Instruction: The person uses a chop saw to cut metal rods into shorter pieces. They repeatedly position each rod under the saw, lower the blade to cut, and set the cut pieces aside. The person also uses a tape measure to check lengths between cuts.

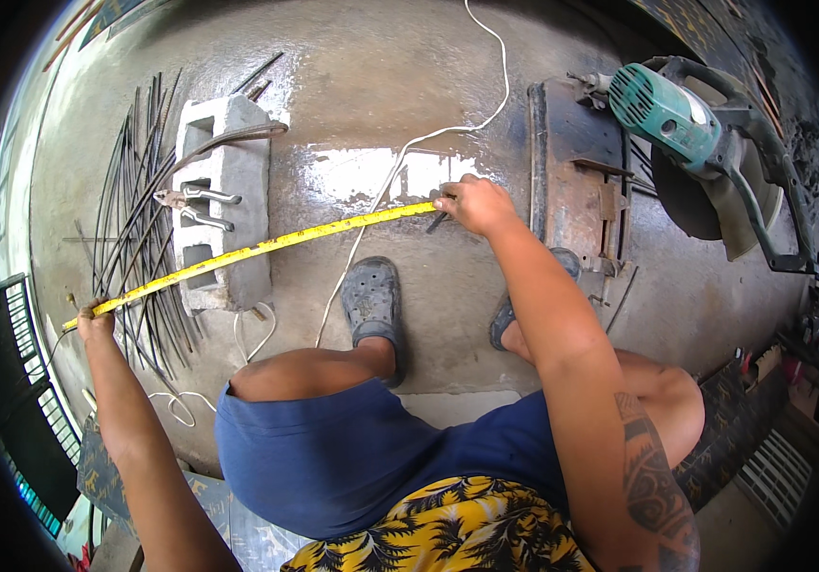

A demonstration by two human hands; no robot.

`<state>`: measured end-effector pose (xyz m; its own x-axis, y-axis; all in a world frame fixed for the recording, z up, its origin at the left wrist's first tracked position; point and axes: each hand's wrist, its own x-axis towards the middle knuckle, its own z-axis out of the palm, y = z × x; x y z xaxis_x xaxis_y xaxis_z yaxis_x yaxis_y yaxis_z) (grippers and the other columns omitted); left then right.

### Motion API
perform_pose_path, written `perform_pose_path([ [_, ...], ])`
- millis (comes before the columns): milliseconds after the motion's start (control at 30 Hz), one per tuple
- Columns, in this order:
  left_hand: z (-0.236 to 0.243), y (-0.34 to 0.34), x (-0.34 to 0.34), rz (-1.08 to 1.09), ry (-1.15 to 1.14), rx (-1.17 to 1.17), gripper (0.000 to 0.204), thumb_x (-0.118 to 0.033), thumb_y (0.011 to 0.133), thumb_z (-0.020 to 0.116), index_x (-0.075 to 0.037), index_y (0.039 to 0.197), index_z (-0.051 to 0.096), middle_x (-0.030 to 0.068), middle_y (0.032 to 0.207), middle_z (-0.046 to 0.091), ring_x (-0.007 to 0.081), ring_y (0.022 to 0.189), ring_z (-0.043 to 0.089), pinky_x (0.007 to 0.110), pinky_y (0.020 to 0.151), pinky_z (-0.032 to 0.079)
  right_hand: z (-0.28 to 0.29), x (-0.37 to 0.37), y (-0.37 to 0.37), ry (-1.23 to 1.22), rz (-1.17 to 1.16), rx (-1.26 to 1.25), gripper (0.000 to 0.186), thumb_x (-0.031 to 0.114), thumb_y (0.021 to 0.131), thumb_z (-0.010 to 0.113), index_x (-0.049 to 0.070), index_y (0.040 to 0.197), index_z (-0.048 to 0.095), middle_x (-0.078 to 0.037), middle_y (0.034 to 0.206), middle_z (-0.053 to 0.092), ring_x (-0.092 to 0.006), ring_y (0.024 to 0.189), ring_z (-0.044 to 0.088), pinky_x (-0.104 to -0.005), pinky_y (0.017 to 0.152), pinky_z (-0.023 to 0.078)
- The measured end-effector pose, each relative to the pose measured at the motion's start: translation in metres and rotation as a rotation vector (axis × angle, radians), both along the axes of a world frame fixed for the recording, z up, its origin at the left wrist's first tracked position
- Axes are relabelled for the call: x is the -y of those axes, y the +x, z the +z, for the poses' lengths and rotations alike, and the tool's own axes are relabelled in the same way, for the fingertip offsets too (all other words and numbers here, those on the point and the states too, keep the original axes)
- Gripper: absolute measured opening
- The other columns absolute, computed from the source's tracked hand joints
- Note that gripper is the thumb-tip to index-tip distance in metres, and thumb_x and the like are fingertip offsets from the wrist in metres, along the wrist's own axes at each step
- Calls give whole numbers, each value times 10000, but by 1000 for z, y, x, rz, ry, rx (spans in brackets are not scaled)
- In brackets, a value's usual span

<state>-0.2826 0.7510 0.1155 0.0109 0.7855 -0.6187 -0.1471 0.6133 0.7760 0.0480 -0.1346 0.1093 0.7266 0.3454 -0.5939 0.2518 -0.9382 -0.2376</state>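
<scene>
A yellow tape measure [333, 227] is stretched slantwise between my hands. My left hand [97, 318] grips its low left end, apparently with a thin dark rod alongside. My right hand [471, 203] pinches the higher right end, a short dark piece showing below it. The tape passes over a pale hollow concrete block [249, 224], which carries pliers [214, 196] and bent steel bars [223, 140]. More thin rods [133, 162] lie loosely in a pile left of the block.
A teal cut-off saw [667, 124] on a rusty metal base [571, 191] stands at right. A white cord [400, 162] crosses the concrete floor [343, 105]. My feet in grey clogs [371, 305] are between block and saw. A dark grille [38, 400] is at far left.
</scene>
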Motion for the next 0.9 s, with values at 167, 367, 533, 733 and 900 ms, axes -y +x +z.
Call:
perform_pose_path([
  [167, 0, 0, 0, 56, 2, -59, 94, -64, 903, 500, -48, 832, 558, 117, 792, 603, 322, 743, 586, 485, 787, 558, 2, -2, 4, -8, 1, 2, 439, 566, 989, 567, 232, 1216, 740, -84, 1225, 678, -295, 1192, 628, -451, 1024, 497],
  [367, 1, 2, 5, 44, 24, -59, 70, -24, 859, 502, -59, 808, 534, 109, 754, 584, 303, 705, 562, 481, 786, 547, 3, -3, 5, -31, -1, 1, 447, 569, 993, 558, 232, 1226, 734, -82, 1250, 667, -287, 1212, 616, -444, 1022, 497],
  [533, 3, 3, 8, -33, -18, 5, 68, 0, 838, 504, -55, 813, 536, 107, 770, 590, 305, 706, 569, 478, 781, 550, 1, -3, 6, -25, -10, 0, 449, 570, 991, 560, 225, 1218, 737, -79, 1255, 664, -284, 1219, 609, -443, 1026, 491],
  [733, 4, 5, 10, -23, -3, -57, 76, 10, 824, 517, -52, 830, 562, 111, 791, 611, 314, 736, 605, 483, 787, 566, 1, -1, 5, 0, -18, 12, 447, 566, 990, 566, 218, 1207, 744, -80, 1261, 663, -290, 1222, 605, -448, 1032, 485],
  [900, 3, 6, 7, -24, -24, -47, 70, 0, 835, 523, -55, 818, 563, 107, 774, 607, 307, 718, 602, 477, 779, 568, 5, -3, 4, -14, -27, 2, 447, 565, 990, 570, 218, 1215, 741, -83, 1265, 661, -294, 1227, 601, -448, 1039, 481],
])
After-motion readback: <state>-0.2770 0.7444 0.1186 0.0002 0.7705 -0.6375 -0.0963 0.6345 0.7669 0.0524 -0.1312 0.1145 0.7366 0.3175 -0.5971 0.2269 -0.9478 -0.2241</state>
